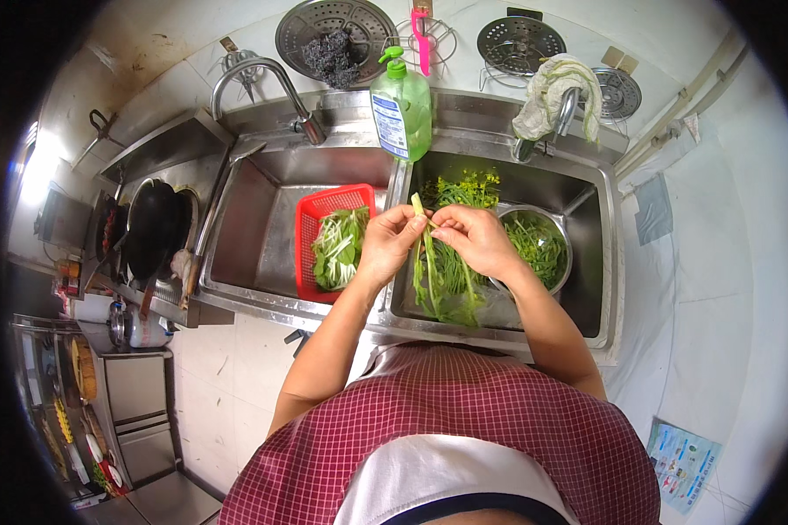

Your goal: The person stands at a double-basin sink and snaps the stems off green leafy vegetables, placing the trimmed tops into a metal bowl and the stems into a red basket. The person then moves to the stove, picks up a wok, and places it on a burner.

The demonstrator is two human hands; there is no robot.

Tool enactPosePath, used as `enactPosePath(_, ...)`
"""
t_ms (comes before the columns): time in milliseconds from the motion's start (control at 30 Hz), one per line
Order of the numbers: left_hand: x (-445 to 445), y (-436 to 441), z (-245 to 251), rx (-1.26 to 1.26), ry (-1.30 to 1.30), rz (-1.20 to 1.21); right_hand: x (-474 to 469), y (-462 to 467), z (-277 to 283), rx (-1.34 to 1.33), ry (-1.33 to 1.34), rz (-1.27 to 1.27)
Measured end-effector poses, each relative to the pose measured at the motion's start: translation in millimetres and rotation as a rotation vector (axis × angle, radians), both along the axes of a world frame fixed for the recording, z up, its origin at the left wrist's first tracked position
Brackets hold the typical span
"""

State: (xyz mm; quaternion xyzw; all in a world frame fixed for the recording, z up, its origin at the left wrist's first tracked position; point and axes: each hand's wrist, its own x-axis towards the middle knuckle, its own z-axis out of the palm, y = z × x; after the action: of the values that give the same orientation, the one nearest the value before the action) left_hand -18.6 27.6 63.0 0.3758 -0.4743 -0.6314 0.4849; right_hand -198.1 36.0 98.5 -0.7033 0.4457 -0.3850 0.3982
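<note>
My left hand [390,241] grips a pale green leafy vegetable stalk [417,204] between thumb and fingers. Its cut end points up and away from me, and its leaves trail down over the right sink basin [582,262]. The thumb and fingertips of my right hand [476,240] pinch the same stalk from the other side, close to my left thumb. Beneath my hands lie thin green stems with yellow flowers [467,190]. A round metal bowl [569,254] of cut greens [532,246] stands just right of my right hand, partly behind my wrist.
A red plastic basket [307,262] of pale-stemmed greens [339,252] sits in the left basin [249,243]. A green pump bottle [410,111] stands at the back between the basins. Two faucets rise behind, one with a cloth [558,95] draped over it. A black wok [152,230] is at left.
</note>
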Motion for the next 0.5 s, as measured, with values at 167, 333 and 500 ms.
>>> enactPosePath(167,6,0,-7,-0.003,-0.059,-0.122,-11,-1,-21,-0.362,0.189,-0.001)
enactPosePath(333,27,3,-3,0.092,0.153,-0.057,-28,-1,-67,-0.062,0.253,-0.265)
enactPosePath(500,31,0,-2,0.083,0.121,-0.005,-18,5,-89,0.177,-0.001,-0.251)
